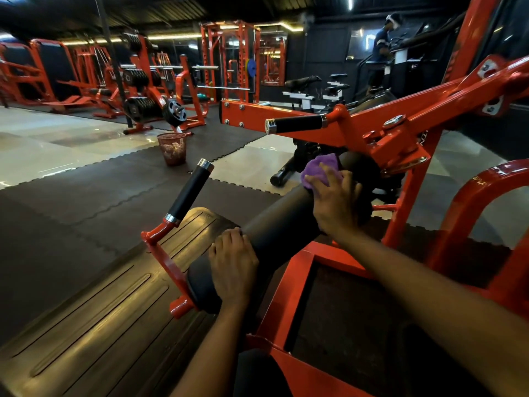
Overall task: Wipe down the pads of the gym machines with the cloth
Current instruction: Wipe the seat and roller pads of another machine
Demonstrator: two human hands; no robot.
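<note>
A long black roller pad [282, 217] runs diagonally across an orange gym machine in the middle of the head view. My left hand [233, 265] rests on the pad's near end, fingers curled over its top. Farther up the pad, my right hand [336, 202] presses a purple cloth [320, 167] against the black padding, fingers curved over the cloth. A second dark pad section [362, 167] continues beyond the cloth under the orange pivot bracket.
Two black handle grips [189, 193] [296, 124] stick out from the orange frame [294, 279] to my left. A ribbed black pad [94, 310] lies lower left. A mesh bin [172, 149] stands on the floor mats. Weight racks fill the back; a person [383, 44] is far right.
</note>
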